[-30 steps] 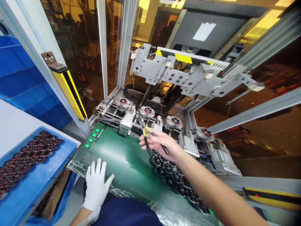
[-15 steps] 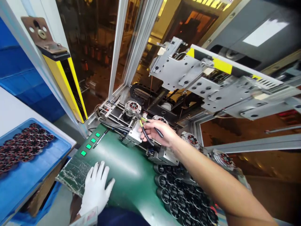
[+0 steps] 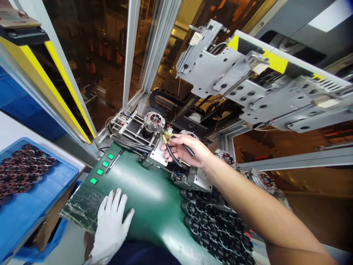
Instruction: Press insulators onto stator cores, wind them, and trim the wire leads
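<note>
Cutters, black-handled with yellow-green near the jaws, clamped in bare right hand; tips pointed at wound coil seated on leftmost machine holder, evidently for reach at its wire end. Contact of tips with coil not discernible. Gloved left hand flat and spread on green mat, holding nothing, seemingly as a brace. Empty black cores clustered on mat near right forearm. Finished coils in blue tray far left.
</note>
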`<state>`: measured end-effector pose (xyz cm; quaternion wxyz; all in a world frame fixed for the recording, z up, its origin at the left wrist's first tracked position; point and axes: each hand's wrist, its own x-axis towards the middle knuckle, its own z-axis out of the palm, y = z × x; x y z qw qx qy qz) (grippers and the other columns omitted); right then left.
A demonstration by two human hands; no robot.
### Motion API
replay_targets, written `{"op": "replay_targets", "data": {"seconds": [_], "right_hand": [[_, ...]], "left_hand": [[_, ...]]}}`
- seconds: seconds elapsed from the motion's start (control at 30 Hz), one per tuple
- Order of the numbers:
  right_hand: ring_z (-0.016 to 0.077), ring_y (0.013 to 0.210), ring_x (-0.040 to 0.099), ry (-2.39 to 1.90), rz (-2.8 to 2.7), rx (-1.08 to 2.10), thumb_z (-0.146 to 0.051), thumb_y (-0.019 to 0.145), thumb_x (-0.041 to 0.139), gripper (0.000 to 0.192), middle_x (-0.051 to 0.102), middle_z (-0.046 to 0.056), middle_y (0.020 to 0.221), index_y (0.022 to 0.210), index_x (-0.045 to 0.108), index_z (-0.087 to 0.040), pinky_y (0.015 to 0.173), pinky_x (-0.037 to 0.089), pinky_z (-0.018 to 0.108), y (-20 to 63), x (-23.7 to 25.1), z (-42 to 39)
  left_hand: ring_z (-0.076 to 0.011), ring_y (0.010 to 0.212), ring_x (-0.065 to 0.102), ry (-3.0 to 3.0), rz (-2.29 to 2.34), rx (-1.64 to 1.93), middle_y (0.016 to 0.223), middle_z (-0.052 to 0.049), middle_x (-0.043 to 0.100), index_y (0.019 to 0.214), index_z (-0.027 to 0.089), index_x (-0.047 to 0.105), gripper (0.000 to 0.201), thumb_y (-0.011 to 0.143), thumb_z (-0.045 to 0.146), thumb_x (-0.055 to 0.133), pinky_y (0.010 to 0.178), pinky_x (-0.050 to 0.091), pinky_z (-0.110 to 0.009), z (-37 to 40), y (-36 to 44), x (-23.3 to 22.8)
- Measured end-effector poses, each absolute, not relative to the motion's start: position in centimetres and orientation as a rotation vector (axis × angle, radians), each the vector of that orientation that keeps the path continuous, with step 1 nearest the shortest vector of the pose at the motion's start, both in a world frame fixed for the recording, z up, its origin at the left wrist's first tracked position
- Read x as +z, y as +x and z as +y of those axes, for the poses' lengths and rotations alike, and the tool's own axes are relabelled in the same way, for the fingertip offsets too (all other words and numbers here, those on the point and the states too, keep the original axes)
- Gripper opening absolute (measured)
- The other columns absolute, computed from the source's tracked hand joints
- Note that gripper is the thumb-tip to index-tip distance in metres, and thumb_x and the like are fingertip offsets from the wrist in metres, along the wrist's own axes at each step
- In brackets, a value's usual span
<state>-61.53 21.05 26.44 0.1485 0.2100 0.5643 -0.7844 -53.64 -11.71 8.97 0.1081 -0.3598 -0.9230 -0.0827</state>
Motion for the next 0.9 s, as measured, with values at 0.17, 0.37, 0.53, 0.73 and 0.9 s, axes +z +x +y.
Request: {"op": "replay_targets", "data": {"seconds": [0.17, 0.37, 0.53, 0.73, 0.9], "right_hand": [[0.0105, 0.050, 0.053, 0.467, 1.742, -2.243, -0.023, 0.068, 0.066, 0.023, 0.061, 0.003, 0.072, 0.084, 0.053, -0.013, 0.042, 0.044, 0.020, -60.6, 27.6, 19.8], [0.0060, 0.057, 0.052, 0.227, 1.788, -1.933, -0.023, 0.076, 0.064, 0.027, 0.058, 0.001, 0.083, 0.101, 0.064, -0.013, 0.048, 0.048, 0.017, -53.2, 31.5, 18.8], [0.0137, 0.060, 0.063, 0.532, 1.873, -2.051, -0.034, 0.075, 0.067, 0.029, 0.064, 0.006, 0.088, 0.095, 0.062, -0.013, 0.053, 0.056, 0.025, -49.2, 31.0, 23.3], [0.0225, 0.068, 0.068, 0.816, 1.778, -2.219, -0.035, 0.064, 0.074, 0.041, 0.068, 0.012, 0.095, 0.095, 0.060, -0.012, 0.058, 0.062, 0.034, -48.2, 28.5, 27.3], [0.0210, 0.065, 0.068, 0.728, 1.707, -2.293, -0.029, 0.069, 0.069, 0.028, 0.066, 0.011, 0.088, 0.090, 0.061, -0.010, 0.055, 0.061, 0.033, -49.0, 27.9, 27.5]], "left_hand": [[-0.0383, 0.123, 0.058, -1.050, -2.697, -0.223, 0.136, -0.016, 0.062, 0.117, 0.014, 0.070, 0.045, 0.086, 0.046, 0.060, 0.104, 0.039, -0.050, -11.9, -53.7, 8.8], [-0.0381, 0.123, 0.058, -1.044, -2.681, -0.228, 0.135, -0.015, 0.063, 0.115, 0.016, 0.071, 0.043, 0.086, 0.045, 0.059, 0.102, 0.041, -0.050, -11.9, -54.1, 8.4], [-0.0395, 0.126, 0.054, -1.050, -2.701, -0.263, 0.137, -0.018, 0.061, 0.117, 0.013, 0.069, 0.042, 0.088, 0.040, 0.056, 0.104, 0.041, -0.052, -11.7, -54.6, 8.3], [-0.0420, 0.133, 0.047, -1.099, -2.709, -0.229, 0.140, -0.023, 0.056, 0.119, 0.009, 0.065, 0.042, 0.089, 0.038, 0.056, 0.108, 0.039, -0.055, -11.7, -55.0, 9.2], [-0.0413, 0.135, 0.045, -1.112, -2.727, -0.182, 0.140, -0.023, 0.056, 0.120, 0.010, 0.062, 0.040, 0.091, 0.036, 0.056, 0.108, 0.039, -0.055, -11.4, -55.0, 9.9]]}}
